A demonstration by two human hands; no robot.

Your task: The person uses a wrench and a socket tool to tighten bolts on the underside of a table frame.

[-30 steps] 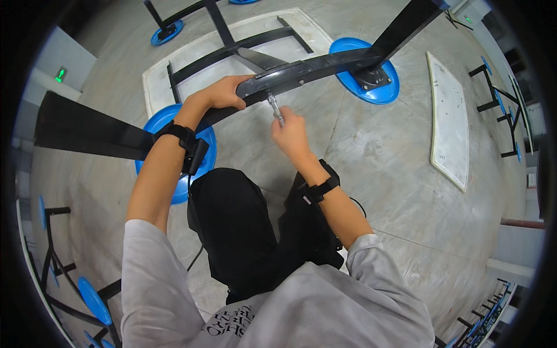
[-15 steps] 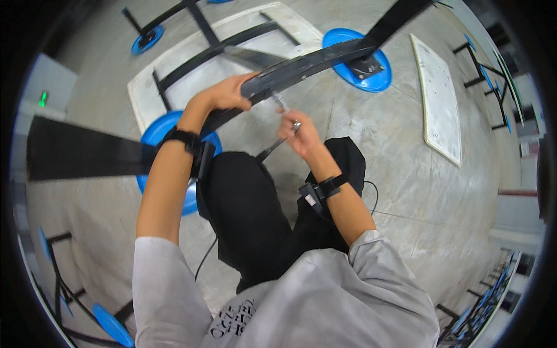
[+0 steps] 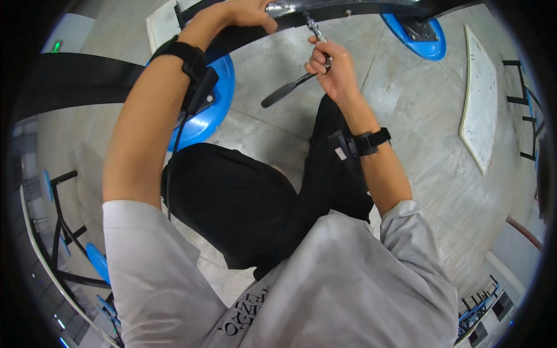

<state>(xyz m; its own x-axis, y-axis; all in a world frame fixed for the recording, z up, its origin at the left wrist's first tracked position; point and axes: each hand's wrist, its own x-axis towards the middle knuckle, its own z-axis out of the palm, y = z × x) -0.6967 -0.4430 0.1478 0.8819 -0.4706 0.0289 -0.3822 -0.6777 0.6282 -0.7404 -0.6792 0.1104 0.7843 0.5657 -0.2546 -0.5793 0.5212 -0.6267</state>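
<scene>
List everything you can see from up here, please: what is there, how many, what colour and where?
Metal beam: one, black, across the top.
Ratchet wrench: one, silver with black handle, hanging below the beam.
Round bases: two, blue, on the floor, left and upper right.
Flat panel: one, white, on the floor at right.
Floor: grey concrete.
Left hand: on the beam, black wrist strap.
Right hand: gripping the wrench, black wrist strap.
Clothing: black trousers, grey shirt.

Clearance beneath the black beam [image 3: 371, 7]

Your knees [image 3: 232, 197] are crowding the space below; bare concrete floor [image 3: 418, 110] is lying open rightward.
</scene>
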